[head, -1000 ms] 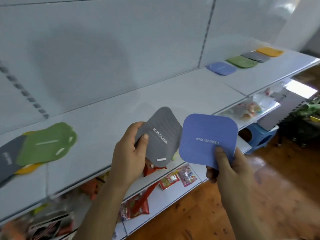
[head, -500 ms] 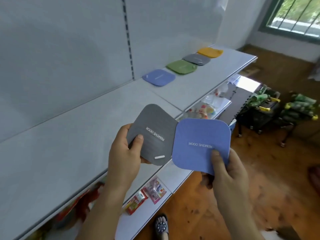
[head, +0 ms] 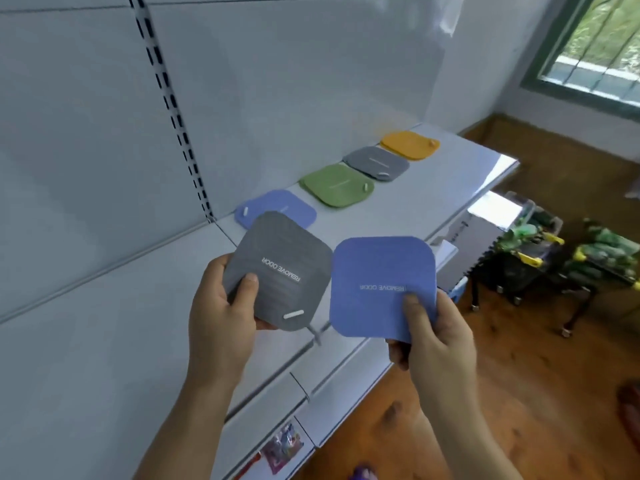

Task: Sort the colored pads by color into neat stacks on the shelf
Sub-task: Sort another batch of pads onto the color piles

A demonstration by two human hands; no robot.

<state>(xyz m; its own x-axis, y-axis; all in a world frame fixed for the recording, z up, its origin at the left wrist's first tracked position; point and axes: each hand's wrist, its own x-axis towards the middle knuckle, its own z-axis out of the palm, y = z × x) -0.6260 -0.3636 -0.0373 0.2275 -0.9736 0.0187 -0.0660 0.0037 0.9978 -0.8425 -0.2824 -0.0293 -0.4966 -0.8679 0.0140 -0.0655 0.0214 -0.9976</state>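
Grey and blue, the two rounded-square flexible pads in hand look thin and light: the grey ribbed pad [head: 278,271] is pinched near its lower corner by the left hand [head: 221,317], thumb on its face, and the blue smooth pad [head: 382,287] is pinched at its lower right edge by the right hand [head: 431,344] in the same way. Both are carried above the front lip of the white metal shelf [head: 446,188]. Judging by their slight curve, they are probably soft and bendy, so a grip nearer the middle or a flat palm beneath would keep them from drooping when laid down. Four stacks sit in a row along the shelf's back: a blue stack [head: 277,206] nearest, then a green stack [head: 337,185], a grey stack [head: 377,162] and an orange stack [head: 410,144], each just beside the next. Bare shelf lies in front of the row, leaving room to approach from the front edge; the back panel [head: 277,81] closes off the rear.
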